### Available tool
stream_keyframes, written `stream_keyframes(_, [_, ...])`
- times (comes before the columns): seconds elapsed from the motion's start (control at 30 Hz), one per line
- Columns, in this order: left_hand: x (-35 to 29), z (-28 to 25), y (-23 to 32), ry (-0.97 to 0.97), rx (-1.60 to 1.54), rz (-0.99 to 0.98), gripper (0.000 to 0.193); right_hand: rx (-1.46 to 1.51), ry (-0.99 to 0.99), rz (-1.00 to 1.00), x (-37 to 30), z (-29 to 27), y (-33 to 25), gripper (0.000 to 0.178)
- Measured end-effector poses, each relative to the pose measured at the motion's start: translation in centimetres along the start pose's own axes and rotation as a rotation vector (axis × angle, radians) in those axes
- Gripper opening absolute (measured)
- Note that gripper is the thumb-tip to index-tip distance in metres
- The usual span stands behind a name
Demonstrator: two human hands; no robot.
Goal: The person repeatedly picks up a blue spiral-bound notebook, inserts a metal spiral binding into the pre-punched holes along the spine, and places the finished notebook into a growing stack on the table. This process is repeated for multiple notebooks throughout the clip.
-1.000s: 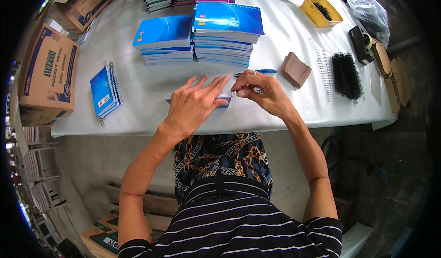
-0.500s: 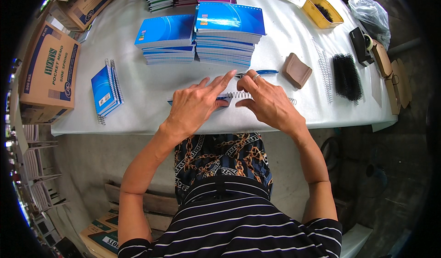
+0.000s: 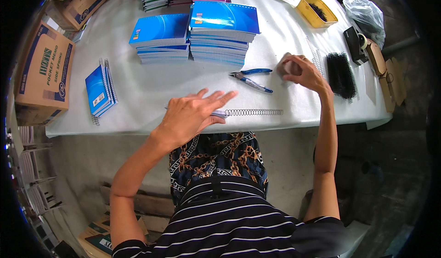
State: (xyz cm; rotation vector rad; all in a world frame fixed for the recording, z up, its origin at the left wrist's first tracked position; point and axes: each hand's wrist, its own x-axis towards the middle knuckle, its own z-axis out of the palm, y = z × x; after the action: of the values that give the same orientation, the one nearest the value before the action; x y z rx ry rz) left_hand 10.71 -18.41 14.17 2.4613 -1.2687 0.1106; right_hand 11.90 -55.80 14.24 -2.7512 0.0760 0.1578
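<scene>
Near the table's front edge my left hand (image 3: 186, 115) grips a small notebook (image 3: 219, 114), mostly hidden under the palm; the thumb presses its near side and the other fingers stretch out above. From the notebook's right end a dark spiral wire coil (image 3: 255, 112) runs out to the right along the cloth. Farther right, my right hand (image 3: 305, 72) is closed around a brown curved block (image 3: 288, 66), whose outline is smeared by motion. Blue-handled pliers (image 3: 255, 77) lie with their handles apart between my hands, touched by neither.
Stacks of blue notebooks (image 3: 224, 39) stand at the back middle. Coil-bound notebooks (image 3: 101, 88) lie at left beside cardboard boxes (image 3: 46, 67). On the right are loose wire coils (image 3: 317, 60), a black coil bundle (image 3: 341, 76), a yellow tub (image 3: 317, 21) and a tape dispenser (image 3: 357, 46).
My right hand has left the coil and moved right onto the brown block. The pliers and the coil's full length are now uncovered. My left hand stays on the notebook.
</scene>
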Motion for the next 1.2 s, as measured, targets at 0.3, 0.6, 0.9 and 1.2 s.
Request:
stream_keyframes(0.3, [-0.7, 0.1, -1.4, 0.093, 0.081, -0.073, 0.076, 0.607, -0.435, -0.623, 0.4, 2.6, -10.6, 0.057])
stream_keyframes(0.6, [-0.8, 0.3, -2.0, 0.059, 0.059, -0.016, 0.07, 0.663, -0.662, -0.727, 1.5, 2.7, -10.4, 0.06])
stream_keyframes(0.9, [-1.7, -0.6, -1.8, -0.074, 0.099, -0.038, 0.062, 0.808, -0.668, -0.766, 1.0, 3.8, -10.8, 0.061])
stream_keyframes(1.2, [-0.5, -1.5, -3.2, -0.168, 0.057, -0.075, 0.066, 0.613, -0.596, -0.656, 1.6, 4.1, -12.2, 0.06])
